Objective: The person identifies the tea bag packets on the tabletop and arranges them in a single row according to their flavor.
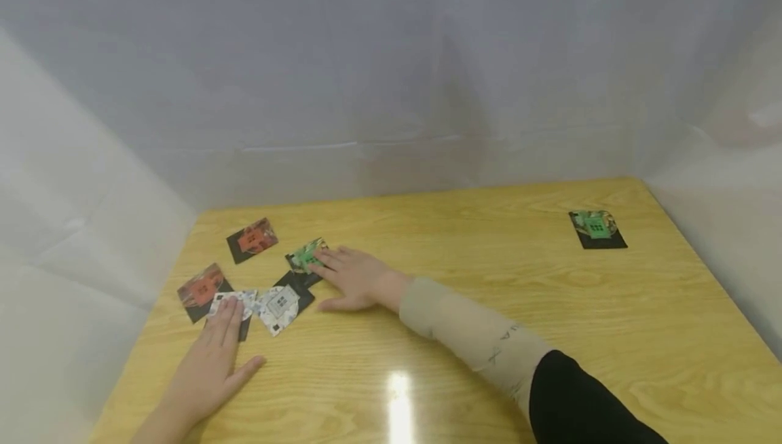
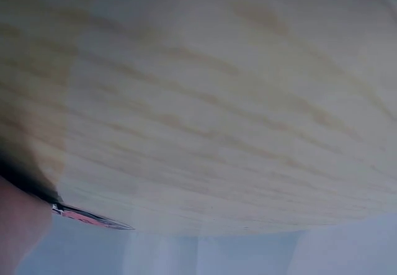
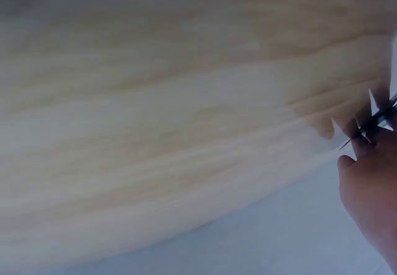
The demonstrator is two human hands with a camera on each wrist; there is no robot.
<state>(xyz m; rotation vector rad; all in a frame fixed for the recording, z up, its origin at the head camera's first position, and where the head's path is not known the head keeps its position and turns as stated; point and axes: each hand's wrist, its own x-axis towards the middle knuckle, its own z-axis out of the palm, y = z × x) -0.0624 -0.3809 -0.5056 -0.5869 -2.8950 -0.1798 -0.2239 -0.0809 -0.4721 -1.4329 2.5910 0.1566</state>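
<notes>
blurred wooden table (image 2: 217,113) fills the view, a red card (image 2: 90,218) at its edge.

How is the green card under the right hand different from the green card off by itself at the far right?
The green card under the right hand lies in the left cluster, overlapping a black-edged card, with the right hand's fingertips on it. The lone green card sits apart near the table's far right corner, untouched and fully visible. Both show a green design on a dark backing.

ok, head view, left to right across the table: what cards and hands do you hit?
Red card at the left edge → left hand → red card farther back → white card → right hand → lone green card far right.
</notes>
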